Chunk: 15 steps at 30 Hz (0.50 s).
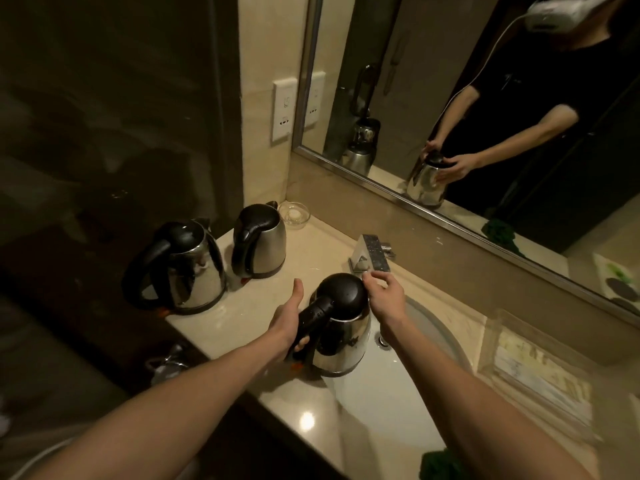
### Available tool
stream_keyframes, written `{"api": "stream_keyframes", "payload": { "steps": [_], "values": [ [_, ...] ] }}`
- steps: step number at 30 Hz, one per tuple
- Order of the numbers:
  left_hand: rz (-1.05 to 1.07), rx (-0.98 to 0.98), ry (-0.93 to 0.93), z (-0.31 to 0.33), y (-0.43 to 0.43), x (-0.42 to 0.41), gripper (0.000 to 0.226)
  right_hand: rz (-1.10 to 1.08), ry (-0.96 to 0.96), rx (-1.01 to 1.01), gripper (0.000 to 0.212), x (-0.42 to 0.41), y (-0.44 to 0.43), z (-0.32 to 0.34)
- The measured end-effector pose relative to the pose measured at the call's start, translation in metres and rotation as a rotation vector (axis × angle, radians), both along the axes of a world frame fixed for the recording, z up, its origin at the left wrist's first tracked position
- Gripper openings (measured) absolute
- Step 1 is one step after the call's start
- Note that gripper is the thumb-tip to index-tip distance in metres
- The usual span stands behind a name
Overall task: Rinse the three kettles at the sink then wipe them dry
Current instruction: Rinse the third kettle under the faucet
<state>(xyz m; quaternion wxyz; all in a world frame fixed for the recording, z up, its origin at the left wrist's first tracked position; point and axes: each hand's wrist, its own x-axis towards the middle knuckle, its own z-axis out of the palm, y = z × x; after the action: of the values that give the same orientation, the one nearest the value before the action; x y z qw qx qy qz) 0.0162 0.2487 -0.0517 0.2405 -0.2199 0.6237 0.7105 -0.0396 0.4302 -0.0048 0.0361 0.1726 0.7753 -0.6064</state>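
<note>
Dim, warm yellow light thru-out. Brightest on counter (242,327) & sink (381,403), centre to 5 o'clock. Round glare spot on counter at 6 o'clock, so light's from above. Wall (104,116) at 8–11 o'clock nearly black. Held kettle (346,344) shows streaky reflections. Edges bend, wide-angle. Left forearm (156,410) at 7 & right forearm (485,410) at 5 smeared soft. Mirror (415,64) at 1 o'clock grainy.

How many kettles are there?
3. The held kettle is at the sink edge; the left hand grips its handle. The front kettle and back kettle stand on the counter, left. The mirror only shows copies.
</note>
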Motion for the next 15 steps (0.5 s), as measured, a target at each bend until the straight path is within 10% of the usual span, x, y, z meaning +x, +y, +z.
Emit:
{"api": "stream_keyframes", "payload": {
  "steps": [15],
  "values": [
    [0.196,-0.072,0.035,-0.008,-0.069,0.056,0.079,-0.026,-0.042,-0.056,0.038,0.030,-0.100,-0.021]
  ]
}}
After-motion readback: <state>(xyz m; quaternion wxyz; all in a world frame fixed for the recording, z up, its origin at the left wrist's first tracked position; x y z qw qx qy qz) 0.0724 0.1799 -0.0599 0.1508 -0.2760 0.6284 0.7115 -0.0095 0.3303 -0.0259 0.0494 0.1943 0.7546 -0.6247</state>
